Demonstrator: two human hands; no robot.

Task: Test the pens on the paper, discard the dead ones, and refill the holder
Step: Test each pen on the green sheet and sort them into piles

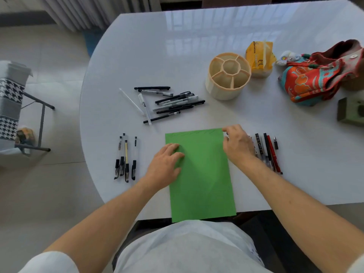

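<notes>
Green paper (202, 174) lies at the counter's (177, 62) near edge, overhanging it slightly. The left hand (167, 164), open and flat, pins its left side, presumably against slipping. The right hand (237, 143), closed around a pen barely visible, writes at the top right corner. Untested pens (169, 103) lie mid-counter; the empty holder (228, 75) stands farther back

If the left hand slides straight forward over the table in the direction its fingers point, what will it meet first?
The left hand lies flat on the green paper, fingers pointing up and to the right. Going on, it would probably cross the paper's far edge with the pen strokes, then bare table; the beige pen holder lies roughly further on.
</notes>
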